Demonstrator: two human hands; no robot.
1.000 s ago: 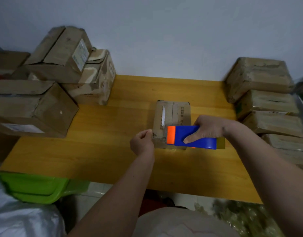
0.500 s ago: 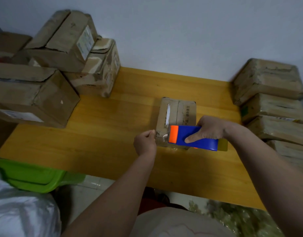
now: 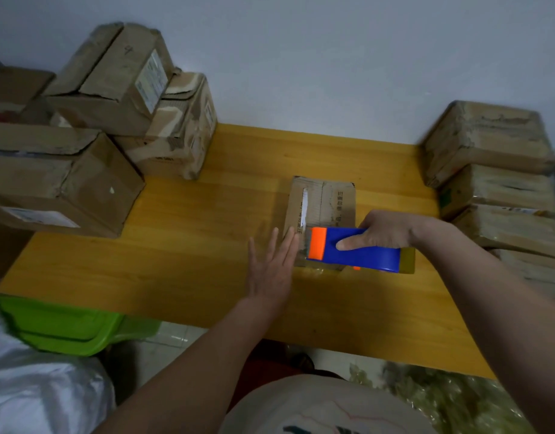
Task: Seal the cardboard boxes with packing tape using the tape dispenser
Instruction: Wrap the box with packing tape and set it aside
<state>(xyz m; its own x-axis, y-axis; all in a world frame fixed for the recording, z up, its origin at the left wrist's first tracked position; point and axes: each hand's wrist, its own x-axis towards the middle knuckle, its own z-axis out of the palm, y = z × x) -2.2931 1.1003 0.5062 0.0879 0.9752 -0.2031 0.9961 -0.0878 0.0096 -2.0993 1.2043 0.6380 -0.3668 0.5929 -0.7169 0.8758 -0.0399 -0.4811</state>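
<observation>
A small flat cardboard box [image 3: 321,203] lies in the middle of the yellow wooden table [image 3: 207,233]. My right hand [image 3: 382,230] grips a blue tape dispenser [image 3: 354,250] with an orange front, held across the box's near end. My left hand [image 3: 271,267] is flat with straight fingers, its fingertips at the box's near left edge beside the dispenser's orange end. The box's near part is hidden under the dispenser.
Worn cardboard boxes [image 3: 82,145] are piled at the table's left. A stack of boxes [image 3: 495,183] stands at the right. A green plastic bin [image 3: 66,324] and a white bag [image 3: 35,393] sit below the table's near left edge.
My left hand has opened from a curled pinch at the box's near left corner to a flat hand. The dispenser stays at the box's near end.
</observation>
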